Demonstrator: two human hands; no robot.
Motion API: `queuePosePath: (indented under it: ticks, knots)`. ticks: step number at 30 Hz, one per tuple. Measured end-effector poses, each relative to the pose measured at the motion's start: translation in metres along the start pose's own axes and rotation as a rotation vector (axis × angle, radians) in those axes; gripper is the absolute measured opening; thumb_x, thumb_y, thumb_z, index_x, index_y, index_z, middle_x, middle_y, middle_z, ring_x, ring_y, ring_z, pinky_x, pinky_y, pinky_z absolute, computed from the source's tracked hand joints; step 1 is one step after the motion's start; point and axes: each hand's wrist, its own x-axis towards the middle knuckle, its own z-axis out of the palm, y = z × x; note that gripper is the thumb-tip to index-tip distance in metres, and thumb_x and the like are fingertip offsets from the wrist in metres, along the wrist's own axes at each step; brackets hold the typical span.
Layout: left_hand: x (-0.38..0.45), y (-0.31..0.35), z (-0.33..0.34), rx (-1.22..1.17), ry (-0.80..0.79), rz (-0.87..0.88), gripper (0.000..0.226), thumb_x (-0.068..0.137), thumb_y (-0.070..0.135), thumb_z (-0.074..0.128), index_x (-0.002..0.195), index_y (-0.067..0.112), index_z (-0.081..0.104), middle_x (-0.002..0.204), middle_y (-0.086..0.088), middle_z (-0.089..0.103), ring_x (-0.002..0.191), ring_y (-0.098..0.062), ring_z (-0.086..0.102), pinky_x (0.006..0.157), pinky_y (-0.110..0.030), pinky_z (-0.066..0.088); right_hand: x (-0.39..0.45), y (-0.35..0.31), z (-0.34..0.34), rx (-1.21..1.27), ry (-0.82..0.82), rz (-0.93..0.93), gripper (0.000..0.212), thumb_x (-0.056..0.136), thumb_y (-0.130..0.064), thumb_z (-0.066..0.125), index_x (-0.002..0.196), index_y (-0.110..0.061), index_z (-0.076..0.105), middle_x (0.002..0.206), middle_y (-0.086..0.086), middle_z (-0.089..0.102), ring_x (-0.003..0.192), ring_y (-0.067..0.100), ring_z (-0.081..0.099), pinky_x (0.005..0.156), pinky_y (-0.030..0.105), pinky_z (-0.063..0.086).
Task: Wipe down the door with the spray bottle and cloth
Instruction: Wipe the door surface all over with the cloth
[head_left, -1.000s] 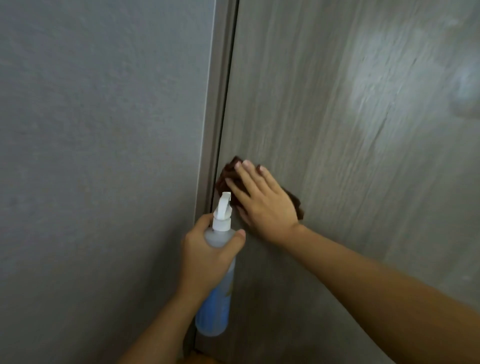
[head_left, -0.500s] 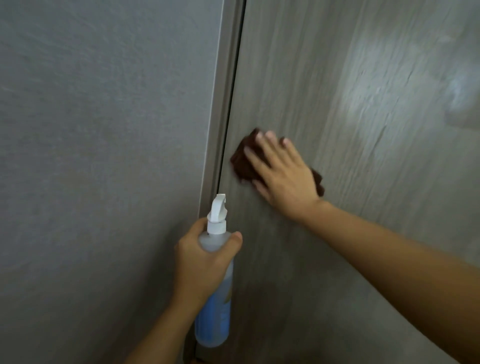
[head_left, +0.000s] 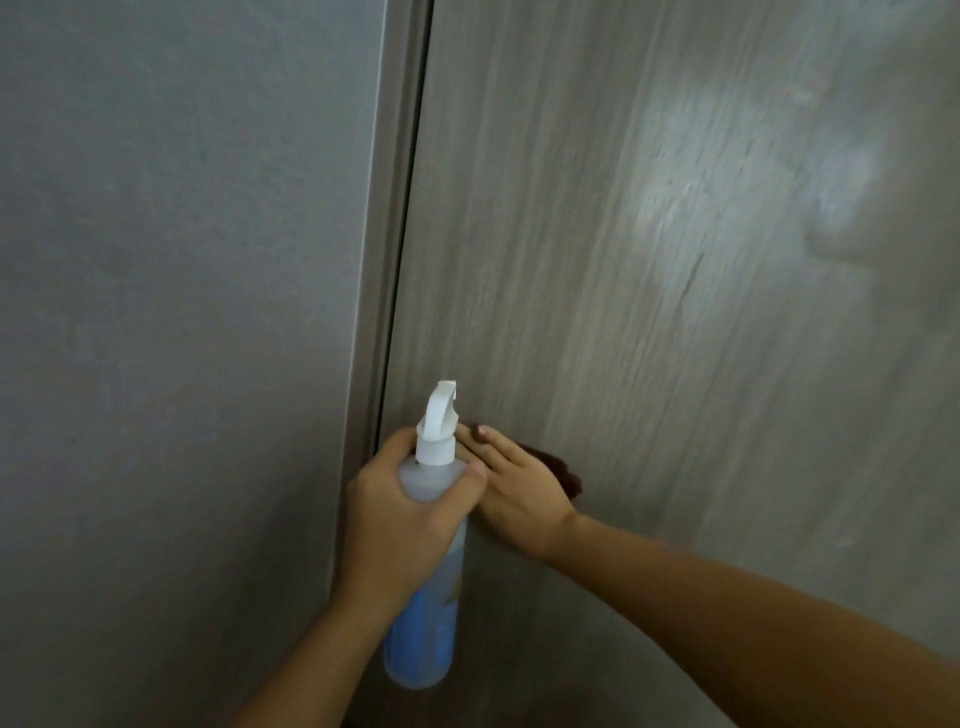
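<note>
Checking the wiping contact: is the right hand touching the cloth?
Touching. The head view shows the right hand laid with straight fingers over the dark cloth, pressing it against the door; the cloth shows only at the hand's far edge.

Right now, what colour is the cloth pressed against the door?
Dark reddish-brown; the cloth peeks out from under the right hand in the head view.

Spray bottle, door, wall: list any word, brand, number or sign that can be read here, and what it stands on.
None can be read.
Spray bottle: its blue label carries a small yellowish mark, too blurred to read.
Door and wall: no text or sign shows.
</note>
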Motion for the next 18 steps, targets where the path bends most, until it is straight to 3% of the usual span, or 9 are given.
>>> queuePosePath:
  ticks: [5, 7, 11, 14, 18]
  knots:
    - [0.0, 0.009, 0.002, -0.043, 0.013, -0.034, 0.034, 0.071, 0.052, 0.077, 0.096, 0.029, 0.072, 0.085, 0.003, 0.075, 0.078, -0.017, 0.074, 0.072, -0.045, 0.064, 0.013, 0.051, -0.025, -0.042, 0.096, 0.061, 0.054, 0.098, -0.03, 0.053, 0.151, -0.021, 0.05, 0.164, 0.013, 0.032, 0.15, 0.032, 0.035, 0.126, 0.045, 0.015]
    - [0.0, 0.012, 0.003, -0.059, 0.017, -0.054, 0.03, 0.07, 0.052, 0.078, 0.086, 0.028, 0.071, 0.077, -0.001, 0.072, 0.071, -0.019, 0.072, 0.066, -0.044, 0.062, 0.019, 0.09, -0.051, -0.063, 0.139, 0.174, 0.057, 0.096, -0.034, 0.052, 0.152, -0.02, 0.05, 0.162, 0.016, 0.037, 0.149, 0.035, 0.037, 0.125, 0.047, 0.016]
    - [-0.01, 0.015, 0.01, -0.077, -0.033, -0.054, 0.033, 0.07, 0.051, 0.078, 0.083, 0.022, 0.069, 0.071, -0.003, 0.069, 0.064, -0.021, 0.069, 0.059, -0.039, 0.059, 0.01, 0.161, -0.097, -0.086, 0.203, 0.525, 0.062, 0.104, -0.041, 0.049, 0.16, -0.02, 0.034, 0.167, 0.018, 0.024, 0.155, 0.037, 0.022, 0.127, 0.047, 0.005]
    - [-0.02, 0.014, 0.026, -0.076, -0.058, -0.077, 0.031, 0.071, 0.048, 0.081, 0.086, 0.023, 0.07, 0.07, 0.0, 0.07, 0.062, -0.015, 0.069, 0.057, -0.033, 0.057, -0.002, 0.165, -0.104, -0.045, 0.219, 0.69, 0.061, 0.107, -0.042, 0.042, 0.162, -0.02, 0.027, 0.169, 0.016, 0.018, 0.158, 0.035, 0.012, 0.127, 0.048, 0.005]
    - [-0.028, 0.013, 0.052, -0.083, -0.081, -0.066, 0.032, 0.069, 0.046, 0.082, 0.085, 0.022, 0.069, 0.068, 0.004, 0.069, 0.06, -0.013, 0.067, 0.058, -0.034, 0.056, -0.012, 0.13, -0.083, -0.016, 0.202, 0.64, 0.06, 0.106, -0.039, 0.048, 0.16, -0.019, 0.034, 0.168, 0.017, 0.021, 0.157, 0.038, 0.013, 0.125, 0.054, 0.016]
